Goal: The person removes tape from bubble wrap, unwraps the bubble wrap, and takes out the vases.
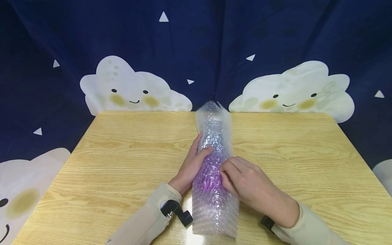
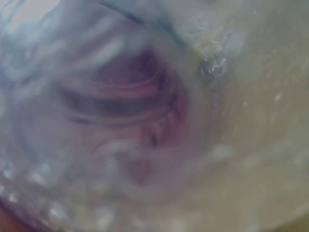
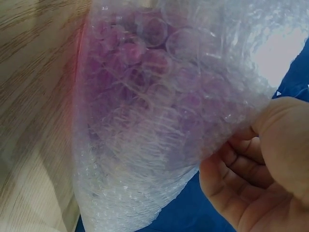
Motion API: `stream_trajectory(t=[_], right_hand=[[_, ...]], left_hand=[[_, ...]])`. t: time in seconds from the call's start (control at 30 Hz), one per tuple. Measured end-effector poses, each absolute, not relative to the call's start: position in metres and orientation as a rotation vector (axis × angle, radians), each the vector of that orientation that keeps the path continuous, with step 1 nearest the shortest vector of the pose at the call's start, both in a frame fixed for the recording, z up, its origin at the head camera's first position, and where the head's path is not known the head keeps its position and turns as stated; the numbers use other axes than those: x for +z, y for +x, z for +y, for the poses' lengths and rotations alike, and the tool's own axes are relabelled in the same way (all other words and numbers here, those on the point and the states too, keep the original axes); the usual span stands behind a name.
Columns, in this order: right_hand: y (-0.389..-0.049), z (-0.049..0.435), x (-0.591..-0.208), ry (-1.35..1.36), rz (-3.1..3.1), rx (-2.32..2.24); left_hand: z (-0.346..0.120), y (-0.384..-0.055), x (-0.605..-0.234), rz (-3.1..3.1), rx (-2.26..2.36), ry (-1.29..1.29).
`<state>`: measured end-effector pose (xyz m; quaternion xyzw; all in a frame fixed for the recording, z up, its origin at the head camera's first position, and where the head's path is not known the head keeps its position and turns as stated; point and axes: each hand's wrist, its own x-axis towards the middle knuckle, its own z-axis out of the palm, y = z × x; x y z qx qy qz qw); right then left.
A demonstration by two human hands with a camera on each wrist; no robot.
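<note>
A roll of clear bubble wrap (image 1: 214, 211) lies lengthwise at the middle of the table, wrapped round a bottle-like thing (image 1: 211, 172) that shows purple low down and pale blue-grey above. Its exact kind is blurred by the wrap. My left hand (image 1: 191, 165) holds the bundle from the left side, thumb over the top. On the right, my right hand (image 1: 245, 178) pinches the wrap's edge between thumb and curled fingers, as the right wrist view also shows. The left wrist view is filled by blurry bubble wrap (image 2: 251, 121) with purple behind it.
The wood-grain table (image 1: 137, 136) runs under both forearms. At its far edge hangs a dark blue curtain (image 1: 202, 44) with smiling clouds and small white triangles. Wrist cameras on dark mounts (image 1: 176, 209) sit at both sleeves.
</note>
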<state>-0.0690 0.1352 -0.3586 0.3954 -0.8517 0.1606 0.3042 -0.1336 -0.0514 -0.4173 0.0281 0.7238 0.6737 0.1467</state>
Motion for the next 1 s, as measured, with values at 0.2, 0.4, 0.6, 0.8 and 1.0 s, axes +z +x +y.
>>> stream_trajectory(t=[0.2, 0.4, 0.6, 0.8, 1.0], right_hand=[[-0.07, 0.1355, -0.3585, 1.055, -2.264, 0.432], [-0.0703, 0.1362, -0.3578, 1.066, -2.261, 0.446], [-0.0697, 0.1377, -0.3569, 1.07, -2.279, 0.455], [-0.0684, 0.1389, -0.356, 1.07, -2.316, 0.466], [-0.0695, 0.1382, -0.3547, 1.081, -2.299, 0.472]], left_hand=[[-0.0518, -0.1343, -0.4175, 2.082, 1.942, 0.079], [-0.0516, -0.1347, -0.4174, 2.078, 1.945, 0.079], [-0.0515, -0.1335, -0.4154, 2.076, 1.951, 0.083], [-0.0513, -0.1336, -0.4151, 2.083, 1.943, 0.081], [-0.0515, -0.1334, -0.4146, 2.091, 1.943, 0.079]])
